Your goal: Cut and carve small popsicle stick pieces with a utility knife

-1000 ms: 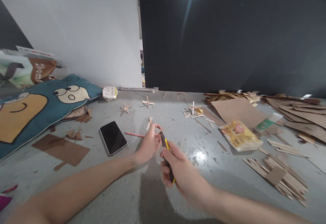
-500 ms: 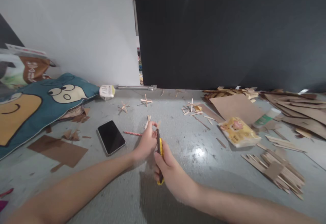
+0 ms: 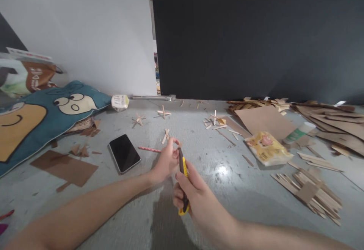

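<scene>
My right hand (image 3: 195, 189) is closed around a black and yellow utility knife (image 3: 184, 181), its front end pointing away from me and up to the left hand's fingertips. My left hand (image 3: 167, 159) is pinched with thumb and forefinger curled together just left of the knife's tip. Whatever small piece sits in that pinch is too blurred to name. Beyond the left hand lie a few crossed wooden sticks (image 3: 165, 136). A red and white striped stick (image 3: 149, 149) lies beside the left hand, its right end hidden behind the hand.
A phone (image 3: 124, 153) lies left of my hands, near a blue cushion (image 3: 51, 117) and brown cardboard (image 3: 65, 167). Joined stick crosses (image 3: 163, 112) stand further back. On the right are a yellow tissue pack (image 3: 267, 149), a glue stick (image 3: 300, 132) and bundled wooden sticks (image 3: 308, 195).
My right hand and the utility knife have drawn back slightly toward me and to the right. The left hand has shifted a little to the right, still pinched.
</scene>
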Demonstrator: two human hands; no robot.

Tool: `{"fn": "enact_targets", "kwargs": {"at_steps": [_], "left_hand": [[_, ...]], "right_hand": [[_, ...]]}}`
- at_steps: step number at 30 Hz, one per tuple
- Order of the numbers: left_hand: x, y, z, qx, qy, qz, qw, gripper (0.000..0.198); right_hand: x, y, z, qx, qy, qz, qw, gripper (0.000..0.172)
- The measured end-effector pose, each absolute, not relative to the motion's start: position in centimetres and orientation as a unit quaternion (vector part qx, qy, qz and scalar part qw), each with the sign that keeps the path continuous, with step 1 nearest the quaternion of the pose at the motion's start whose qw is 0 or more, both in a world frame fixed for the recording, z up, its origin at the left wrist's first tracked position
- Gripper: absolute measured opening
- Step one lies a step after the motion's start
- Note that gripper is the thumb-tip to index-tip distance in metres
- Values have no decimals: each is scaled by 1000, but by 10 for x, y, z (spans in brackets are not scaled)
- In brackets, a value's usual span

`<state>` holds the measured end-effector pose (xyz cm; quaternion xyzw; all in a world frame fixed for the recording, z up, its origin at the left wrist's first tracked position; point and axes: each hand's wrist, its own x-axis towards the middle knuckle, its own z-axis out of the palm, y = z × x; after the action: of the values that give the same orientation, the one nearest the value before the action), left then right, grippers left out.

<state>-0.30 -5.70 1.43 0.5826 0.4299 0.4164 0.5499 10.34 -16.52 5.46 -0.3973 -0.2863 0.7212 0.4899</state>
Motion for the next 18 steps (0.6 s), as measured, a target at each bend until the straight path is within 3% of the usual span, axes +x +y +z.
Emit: {"fn": "enact_targets", "kwargs": {"at_steps": [5, 18], "left_hand": [[-4, -54, 13, 599, 451, 396, 530, 27], [-2, -50, 13, 563, 471, 391, 555, 28]], "right_hand": [[99, -165, 51, -414, -314, 710, 476, 65], [96, -164, 48, -447, -318, 690, 472, 66]]}}
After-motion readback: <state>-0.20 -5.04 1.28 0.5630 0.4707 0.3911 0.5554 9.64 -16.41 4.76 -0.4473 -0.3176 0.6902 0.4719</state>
